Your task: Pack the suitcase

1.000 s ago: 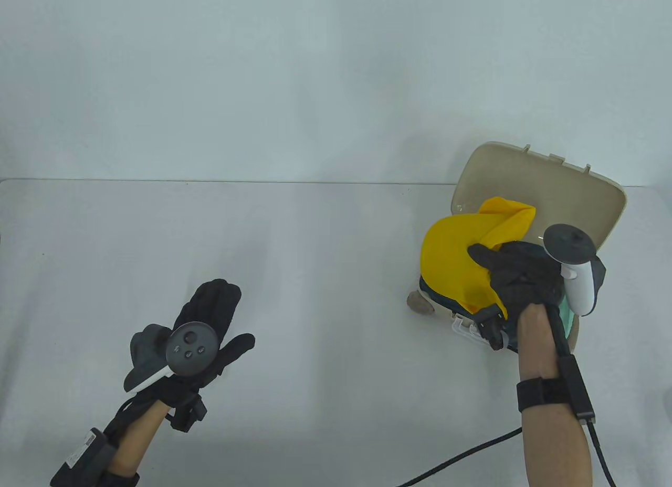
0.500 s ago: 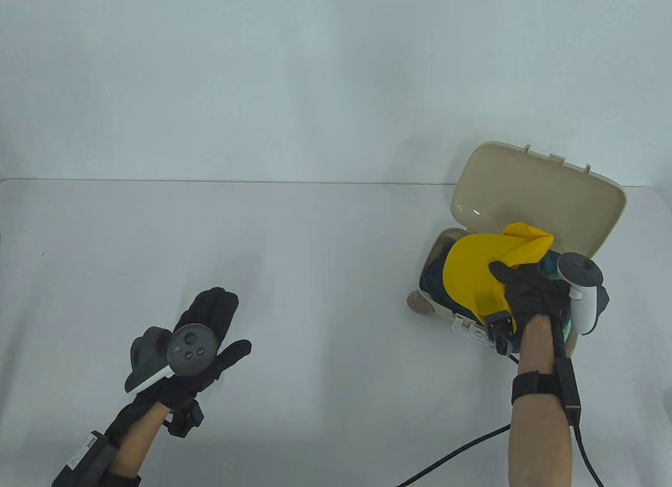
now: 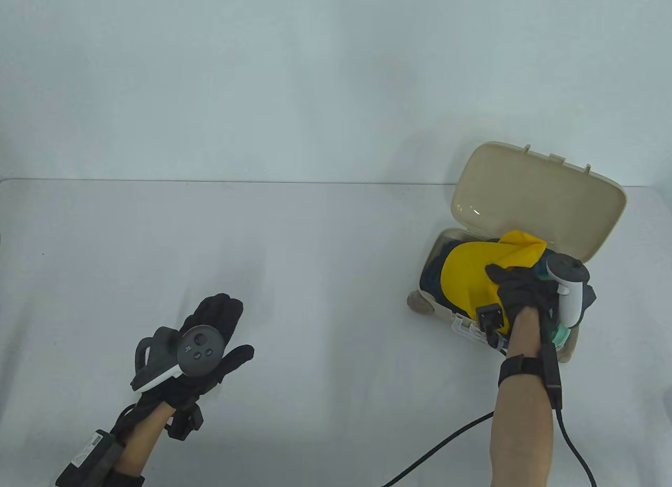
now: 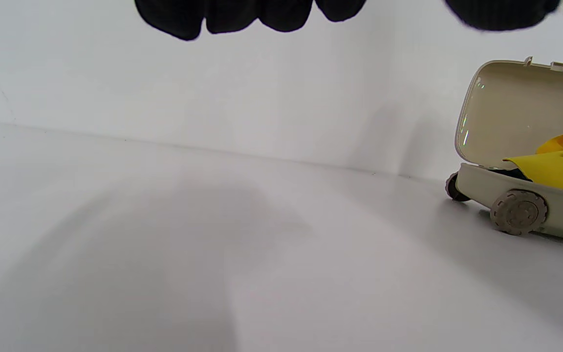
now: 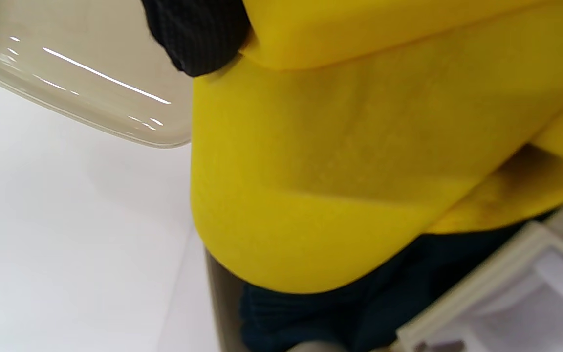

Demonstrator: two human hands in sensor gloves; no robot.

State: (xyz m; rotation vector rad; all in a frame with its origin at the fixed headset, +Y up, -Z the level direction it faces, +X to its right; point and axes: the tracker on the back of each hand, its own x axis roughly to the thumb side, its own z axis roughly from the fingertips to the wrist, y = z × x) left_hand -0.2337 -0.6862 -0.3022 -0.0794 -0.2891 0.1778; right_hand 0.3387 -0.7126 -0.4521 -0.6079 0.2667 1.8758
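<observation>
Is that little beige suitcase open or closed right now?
Open. The suitcase's lid stands raised behind its base, and the right hand holds a yellow cloth in it.

A bright yellow cloth (image 3: 467,277) is gripped in the black-gloved right hand (image 3: 520,293), plain, no print. Dark teal fabric (image 5: 340,313) is seen under it. The suitcase (image 3: 541,203) behind the hand is plain beige; a white table (image 3: 315,256).

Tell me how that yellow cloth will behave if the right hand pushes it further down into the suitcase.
The yellow cloth looks soft and floppy: it folds and bulges over the suitcase rim, so it should compress easily. It may spring back up once the right hand lets go.
</observation>
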